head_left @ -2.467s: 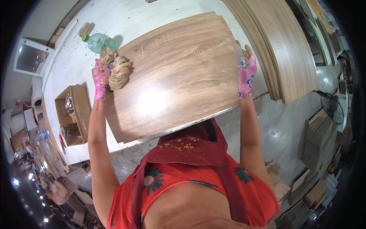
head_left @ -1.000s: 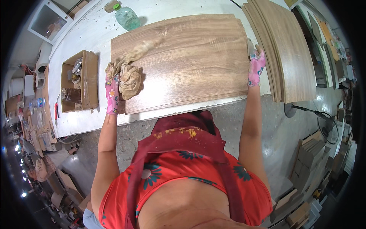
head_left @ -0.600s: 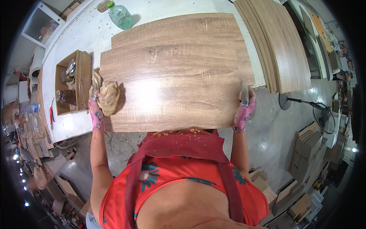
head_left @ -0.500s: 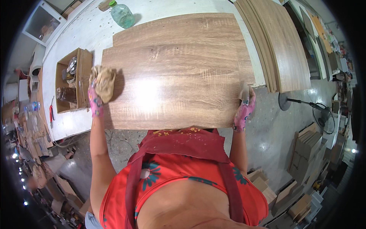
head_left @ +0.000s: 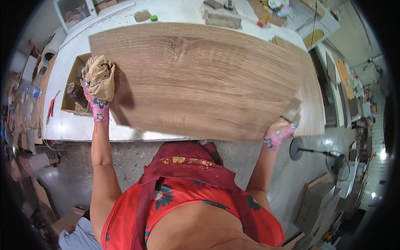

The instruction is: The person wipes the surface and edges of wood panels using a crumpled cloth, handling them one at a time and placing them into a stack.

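Note:
A large wood-grain panel (head_left: 200,79) is tilted up over the white table, its far edge hiding most of a green-capped bottle. My left hand (head_left: 98,105), in a pink flowered glove, is closed on a bunched beige rag (head_left: 100,75) at the panel's left edge. At the near right corner, my right hand (head_left: 280,134), gloved alike, is closed round what looks like a putty knife (head_left: 292,110). Its flat greyish blade, blurred, lies over the panel face. Whether the right fingers also grip the panel's edge I cannot tell.
Beside my left hand is a cardboard box (head_left: 71,98) with a dark jar (head_left: 76,92). Red-handled pliers (head_left: 51,109) lie left of it. Grey-brown blocks (head_left: 223,20) sit at the table's back. More panels (head_left: 310,79) lie to the right, with a fan (head_left: 296,149) below them.
The panel has lifted off the table and swung at a slant, its right end moving right and toward me. My right hand moved right with it; the left, still on the rag, shifted slightly left.

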Action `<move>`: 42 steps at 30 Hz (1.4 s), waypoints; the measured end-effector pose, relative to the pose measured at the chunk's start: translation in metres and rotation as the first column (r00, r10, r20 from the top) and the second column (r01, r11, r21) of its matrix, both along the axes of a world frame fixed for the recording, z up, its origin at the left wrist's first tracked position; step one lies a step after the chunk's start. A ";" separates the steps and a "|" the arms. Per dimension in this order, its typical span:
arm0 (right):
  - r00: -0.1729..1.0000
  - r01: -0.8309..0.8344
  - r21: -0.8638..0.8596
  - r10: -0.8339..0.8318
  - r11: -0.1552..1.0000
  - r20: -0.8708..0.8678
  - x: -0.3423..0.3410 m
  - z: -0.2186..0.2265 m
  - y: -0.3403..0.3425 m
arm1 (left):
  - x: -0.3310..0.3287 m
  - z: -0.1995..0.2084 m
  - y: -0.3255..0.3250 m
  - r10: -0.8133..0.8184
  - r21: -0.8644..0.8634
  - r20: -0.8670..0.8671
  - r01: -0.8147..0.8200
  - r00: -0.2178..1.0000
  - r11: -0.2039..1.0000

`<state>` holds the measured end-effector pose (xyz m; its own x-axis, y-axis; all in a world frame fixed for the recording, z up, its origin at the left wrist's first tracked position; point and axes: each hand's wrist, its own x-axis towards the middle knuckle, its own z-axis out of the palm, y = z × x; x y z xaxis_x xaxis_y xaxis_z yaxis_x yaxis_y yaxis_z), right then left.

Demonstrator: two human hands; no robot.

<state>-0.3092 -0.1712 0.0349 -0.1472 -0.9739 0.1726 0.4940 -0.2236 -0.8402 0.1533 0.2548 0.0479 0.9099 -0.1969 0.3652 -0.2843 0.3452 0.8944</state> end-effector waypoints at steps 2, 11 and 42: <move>0.998 -0.004 -0.136 0.013 0.991 0.069 0.008 0.032 -0.047 | 0.007 0.022 -0.018 -0.004 -0.118 0.016 0.006 1.000 0.993; 0.980 -0.096 -0.076 0.107 0.992 0.167 0.077 0.153 -0.022 | -0.003 0.009 -0.037 0.220 0.052 0.014 -0.221 0.975 0.974; 0.794 -0.542 0.097 0.546 0.835 -0.269 0.053 -0.058 -0.009 | -0.139 -0.069 -0.083 -0.286 -0.179 0.178 0.317 0.942 0.931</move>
<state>-0.2560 -0.1805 -0.0227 0.4587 -0.8817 0.1106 0.2803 0.0255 -0.9596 0.0148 0.1719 -0.0209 0.7525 -0.3617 0.5504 -0.2607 0.6038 0.7533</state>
